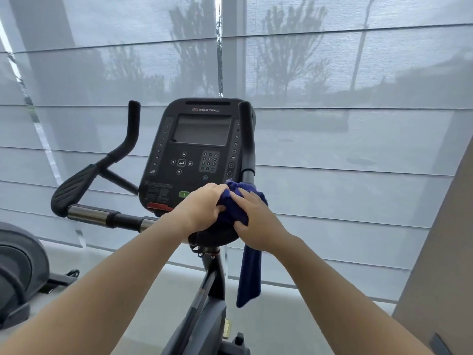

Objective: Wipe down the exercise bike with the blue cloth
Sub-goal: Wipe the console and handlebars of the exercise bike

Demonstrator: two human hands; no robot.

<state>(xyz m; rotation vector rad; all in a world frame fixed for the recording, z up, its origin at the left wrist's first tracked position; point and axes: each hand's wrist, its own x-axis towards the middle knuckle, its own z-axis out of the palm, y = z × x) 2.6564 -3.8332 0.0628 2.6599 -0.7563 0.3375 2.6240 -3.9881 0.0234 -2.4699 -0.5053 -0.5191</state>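
The blue cloth is bunched at the lower right corner of the console on the exercise bike, where the right handlebar post comes down to the dark hub under the console. Both hands meet on it. The left hand reaches in from the left, its grip clenched on the bunched cloth with the fingertips tucked into the folds. The right hand lies over the cloth from the right, fingers curved across the top and thumb pressed in below, so its grip is also grasping the cloth. A long tail of the cloth hangs straight down under the right wrist, beside the bike's frame post and clear of the floor.

The console screen is dark. A green button shows just left of the left hand. The left handlebar, with its chrome section and padded rest, juts out to the left. Sheer blinds cover the window behind, and part of another machine stands at the left edge.
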